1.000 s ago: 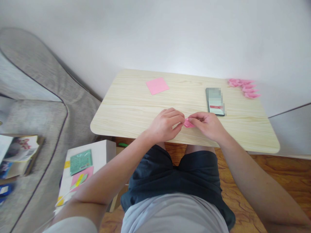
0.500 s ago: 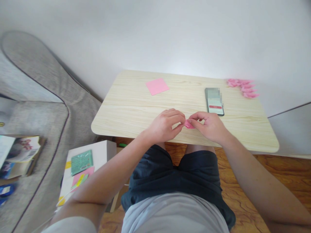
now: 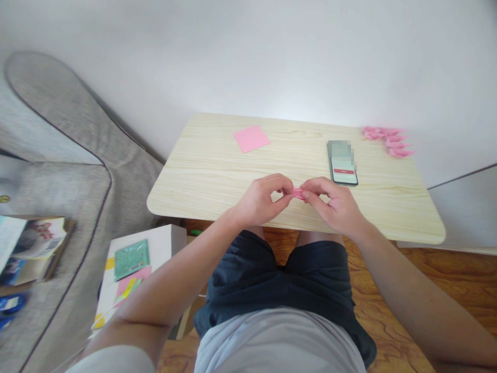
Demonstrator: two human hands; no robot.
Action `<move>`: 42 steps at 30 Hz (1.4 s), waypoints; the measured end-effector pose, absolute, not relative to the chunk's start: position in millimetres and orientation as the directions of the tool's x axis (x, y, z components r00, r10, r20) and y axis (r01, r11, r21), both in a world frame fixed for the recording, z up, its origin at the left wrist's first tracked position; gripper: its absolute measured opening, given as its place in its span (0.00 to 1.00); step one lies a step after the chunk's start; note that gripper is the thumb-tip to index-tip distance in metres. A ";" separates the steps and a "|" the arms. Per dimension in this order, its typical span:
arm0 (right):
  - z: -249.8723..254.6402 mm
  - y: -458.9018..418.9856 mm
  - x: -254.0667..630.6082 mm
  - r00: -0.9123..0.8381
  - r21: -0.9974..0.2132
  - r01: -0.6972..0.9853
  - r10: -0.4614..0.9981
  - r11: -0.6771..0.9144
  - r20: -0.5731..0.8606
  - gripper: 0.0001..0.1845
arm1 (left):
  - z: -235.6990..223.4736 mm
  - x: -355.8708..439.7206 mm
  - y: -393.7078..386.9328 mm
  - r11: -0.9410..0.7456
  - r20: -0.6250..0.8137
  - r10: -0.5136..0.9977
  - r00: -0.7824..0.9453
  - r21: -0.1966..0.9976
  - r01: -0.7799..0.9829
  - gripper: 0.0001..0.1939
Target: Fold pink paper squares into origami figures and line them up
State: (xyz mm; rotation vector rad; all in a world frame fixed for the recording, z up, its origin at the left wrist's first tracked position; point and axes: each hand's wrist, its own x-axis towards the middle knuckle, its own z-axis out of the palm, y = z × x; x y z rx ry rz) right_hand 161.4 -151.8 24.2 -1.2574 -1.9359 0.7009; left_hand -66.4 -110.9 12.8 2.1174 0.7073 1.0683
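Note:
Over the front part of the pale wooden table (image 3: 202, 171), a small piece of folded pink paper (image 3: 298, 194) is pinched between both my hands. My left hand (image 3: 267, 196) grips its left end with thumb and fingertips. At its right end, the thumb and fingers of my right hand (image 3: 330, 201) are closed on it. Fingertips cover much of the paper, so its full shape is hidden. Farther back lies a flat pink paper square (image 3: 251, 139). Several folded pink paper pieces (image 3: 396, 144) sit in a cluster at the back right corner.
A phone (image 3: 343, 163) with a lit screen lies right of centre on the table. To my lower left, a white box (image 3: 159, 246) carries a green packet (image 3: 132, 259) and coloured paper. A grey sofa (image 3: 128, 176) stands on the left, with books (image 3: 37, 243) on it.
Both hands have shifted their fingers slightly on the pink paper. It now looks narrower and sits a little higher in the view. The other things have stayed where they were.

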 end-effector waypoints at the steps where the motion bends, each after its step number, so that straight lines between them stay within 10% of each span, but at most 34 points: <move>1: 23.9 -153.6 161.6 -0.279 -0.767 0.514 0.921 0.383 0.273 0.11 | 13.4 -66.4 -111.0 -0.634 0.482 0.710 0.514 0.755 0.167 0.03; 9: 25.2 -160.8 154.9 -0.218 -0.733 0.479 0.875 0.482 0.432 0.04 | 19.6 -65.8 -115.6 -0.515 0.399 0.777 0.486 0.847 0.128 0.05; 42: 24.9 -153.8 147.5 -0.029 -0.996 0.085 1.000 0.003 0.001 0.19 | 19.8 -60.6 -118.0 -0.118 0.119 0.886 0.447 0.993 -0.031 0.12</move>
